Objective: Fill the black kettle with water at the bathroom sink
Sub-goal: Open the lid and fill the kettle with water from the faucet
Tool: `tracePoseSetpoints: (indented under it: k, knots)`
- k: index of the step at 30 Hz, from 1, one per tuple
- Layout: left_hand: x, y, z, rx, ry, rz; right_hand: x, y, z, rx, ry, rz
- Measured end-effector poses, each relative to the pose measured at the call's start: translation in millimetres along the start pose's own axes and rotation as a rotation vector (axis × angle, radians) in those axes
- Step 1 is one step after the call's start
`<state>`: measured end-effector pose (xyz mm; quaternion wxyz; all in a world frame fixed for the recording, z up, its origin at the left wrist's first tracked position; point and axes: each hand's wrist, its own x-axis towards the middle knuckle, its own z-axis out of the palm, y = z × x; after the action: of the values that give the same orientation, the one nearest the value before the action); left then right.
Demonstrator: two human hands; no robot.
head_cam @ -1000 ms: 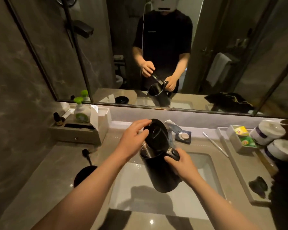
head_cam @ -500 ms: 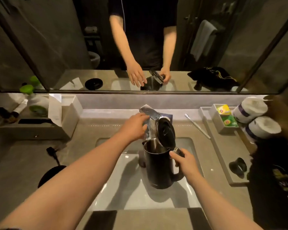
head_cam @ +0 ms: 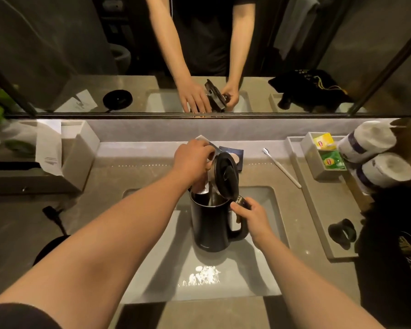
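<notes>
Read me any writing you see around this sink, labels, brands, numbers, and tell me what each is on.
No text here reads with certainty.
Yellow tea packet: red logo, too small to read.
Green tea packet: red logo, too small to read.
White card leaning in the left tray: small print, blurred.
Black garment at right: pale lettering, cut off and blurred.
Kettle handle: small marking, unreadable.
</notes>
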<state>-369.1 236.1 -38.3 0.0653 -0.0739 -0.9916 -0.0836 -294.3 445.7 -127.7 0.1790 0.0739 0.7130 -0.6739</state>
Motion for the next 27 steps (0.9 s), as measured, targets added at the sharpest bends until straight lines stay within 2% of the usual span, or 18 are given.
tracePoseSetpoints:
  k: [6, 11, 17, 27]
  knots:
    - [-1, -5, -2, -0.048, 0.049, 0.059, 4, -2, 0, 0.007, -0.008, -0.003]
    - [5, -15, -7, -0.174, 0.102, -0.056, 7, -6, 5, 0.022, -0.021, -0.025]
    - [0, -24, 1, -0.350, 0.000, -0.107, 5, -6, 11, 0.017, -0.026, -0.024]
    - [-12, -32, 5, -0.370, -0.095, -0.034, 6, -5, 10, 0.031, 0.000, -0.010]
